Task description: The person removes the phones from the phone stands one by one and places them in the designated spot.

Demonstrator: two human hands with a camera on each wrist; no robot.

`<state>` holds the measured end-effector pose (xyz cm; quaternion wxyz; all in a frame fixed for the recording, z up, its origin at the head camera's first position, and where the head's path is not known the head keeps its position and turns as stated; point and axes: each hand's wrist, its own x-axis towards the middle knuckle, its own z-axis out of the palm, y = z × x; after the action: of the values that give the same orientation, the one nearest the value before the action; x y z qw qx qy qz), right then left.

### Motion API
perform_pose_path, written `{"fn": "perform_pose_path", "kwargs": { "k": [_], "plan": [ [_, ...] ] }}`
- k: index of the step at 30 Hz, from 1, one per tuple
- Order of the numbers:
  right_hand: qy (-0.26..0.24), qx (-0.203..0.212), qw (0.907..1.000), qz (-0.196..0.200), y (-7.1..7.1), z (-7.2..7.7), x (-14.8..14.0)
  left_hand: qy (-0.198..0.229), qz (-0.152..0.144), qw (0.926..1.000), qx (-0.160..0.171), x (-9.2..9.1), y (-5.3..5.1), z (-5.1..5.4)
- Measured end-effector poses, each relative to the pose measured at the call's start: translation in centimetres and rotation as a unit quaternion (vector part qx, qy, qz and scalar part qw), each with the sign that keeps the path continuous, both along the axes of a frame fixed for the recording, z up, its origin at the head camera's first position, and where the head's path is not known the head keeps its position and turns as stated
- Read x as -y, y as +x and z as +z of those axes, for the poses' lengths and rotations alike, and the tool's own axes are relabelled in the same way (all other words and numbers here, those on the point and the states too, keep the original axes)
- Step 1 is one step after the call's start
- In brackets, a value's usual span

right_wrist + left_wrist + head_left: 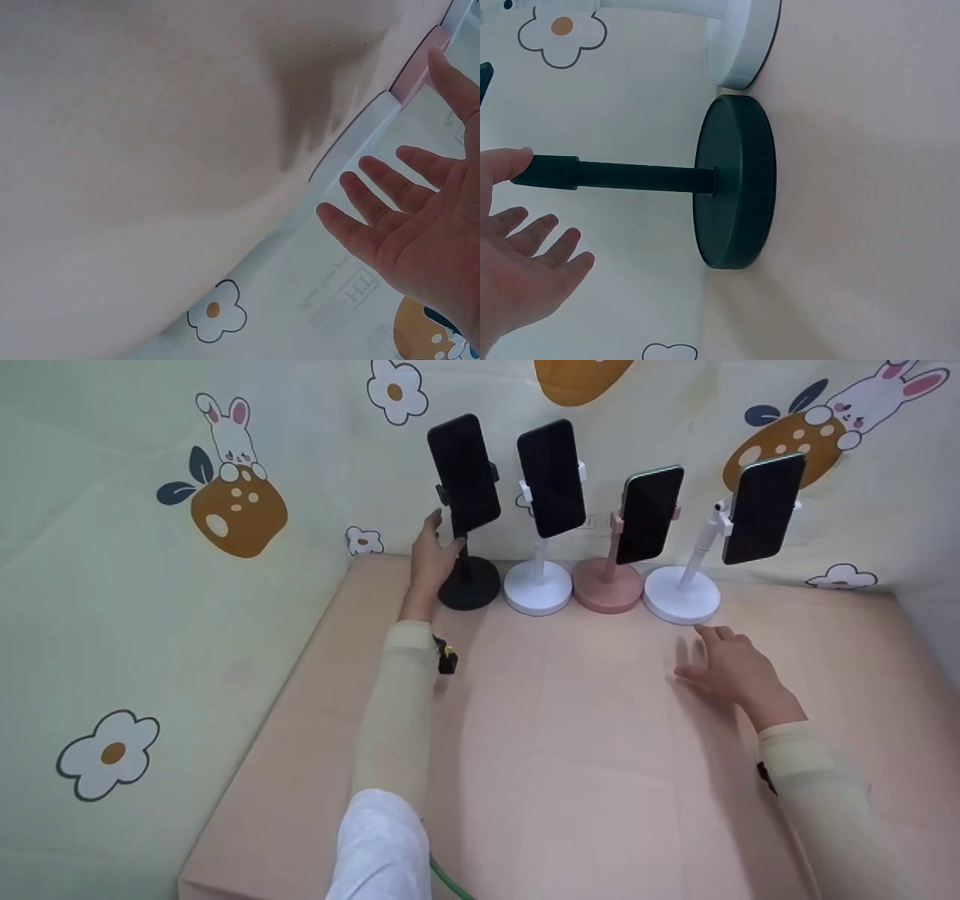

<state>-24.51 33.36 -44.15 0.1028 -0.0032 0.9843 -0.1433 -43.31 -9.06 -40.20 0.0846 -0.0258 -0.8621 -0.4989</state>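
At the left end of a row, a black phone stand (469, 585) holds a dark phone (463, 472). My left hand (433, 559) is beside its pole, thumb and fingers spread; in the left wrist view the thumb (510, 161) overlaps the pole's upper collar (547, 172), and I cannot tell whether it touches. My right hand (739, 671) hovers in front of the right white stand (681, 596), which carries another phone (763, 510). Its fingers are spread, with nothing in them, in the right wrist view (427, 210).
Between those two stand a white stand (538, 589) with a phone (551, 478) and a pink stand (607, 587) with a green-edged phone (649, 515). All bases rest close together along the back of the pink-covered table (570, 780). A patterned wall cloth (300, 450) hangs right behind.
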Motion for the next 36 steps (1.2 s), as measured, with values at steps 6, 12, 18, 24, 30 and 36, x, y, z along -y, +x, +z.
{"fn": "perform_pose_path", "kwargs": {
  "k": [6,12,18,24,30,36],
  "plan": [
    [0.001,-0.01,1.0,0.002,0.0,-0.1,-0.2,0.023,-0.012,0.9997,0.002,-0.5,-0.8,-0.1],
    [-0.004,-0.01,0.9999,0.001,0.1,-0.1,-0.1,0.023,-0.01,0.9997,-0.006,-1.1,-1.2,-0.1],
    [-0.007,-0.013,0.9999,-0.001,0.0,-0.1,-0.3,0.032,0.006,0.9983,-0.049,-1.5,-1.8,-0.1],
    [-0.006,-0.014,0.9999,-0.003,0.0,-0.4,-0.6,0.048,0.014,0.9968,-0.062,-1.5,-2.0,-0.2],
    [0.001,-0.014,0.9999,0.0,-0.1,-0.3,-0.3,0.051,0.037,0.9962,-0.06,-0.6,-1.8,0.1],
    [-0.003,-0.007,1.0,-0.003,0.0,-0.4,-0.1,0.05,0.041,0.9952,-0.073,-0.1,-0.8,-0.1]
  ]
}}
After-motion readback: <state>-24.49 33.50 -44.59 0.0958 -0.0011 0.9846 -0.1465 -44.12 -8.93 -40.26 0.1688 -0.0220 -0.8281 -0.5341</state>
